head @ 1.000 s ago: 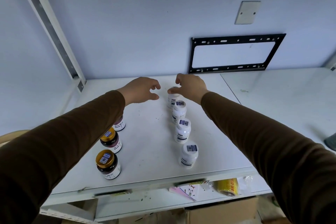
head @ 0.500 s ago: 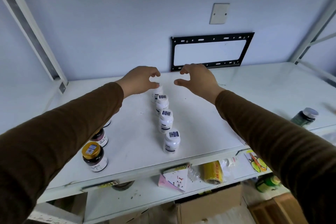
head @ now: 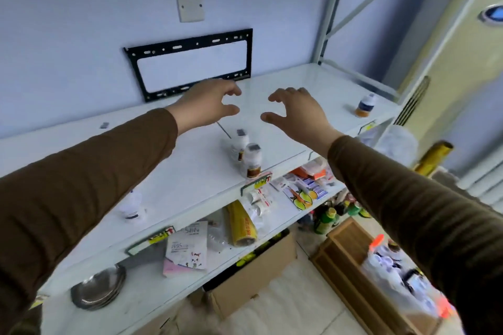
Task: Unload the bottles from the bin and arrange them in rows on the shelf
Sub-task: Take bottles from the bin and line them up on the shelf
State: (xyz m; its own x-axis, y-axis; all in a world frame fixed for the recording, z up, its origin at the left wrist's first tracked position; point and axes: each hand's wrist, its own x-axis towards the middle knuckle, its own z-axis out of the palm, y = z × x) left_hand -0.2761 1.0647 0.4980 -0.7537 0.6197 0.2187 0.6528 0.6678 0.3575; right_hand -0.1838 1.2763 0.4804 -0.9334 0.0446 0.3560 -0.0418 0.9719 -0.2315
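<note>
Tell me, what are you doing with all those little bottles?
A person is stocking a white shelf with small bottles. Right now both hands are empty: the left hand and right hand hover above the shelf with fingers loosely curled, holding nothing. White bottles stand near the front edge below the hands, and one more bottle stands alone at the far right. A bin of bottles waits on the floor at lower right.

Glossy white shelf [head: 272, 95], smooth, faintly reflective. At 6 o'clock of centre, 2 white plastic bottles [head: 251, 159] with paper labels; a 3rd, plastic too [head: 366, 105], at 3 o'clock. Matt brown knit sleeves [head: 81, 171], finely ribbed. Matt black metal bracket [head: 130, 62] at 12 o'clock. Shiny steel bowls [head: 99, 289] at 7 o'clock. Dull cardboard box [head: 253, 277]. Wooden crate [head: 345, 250] at 5 o'clock.
</note>
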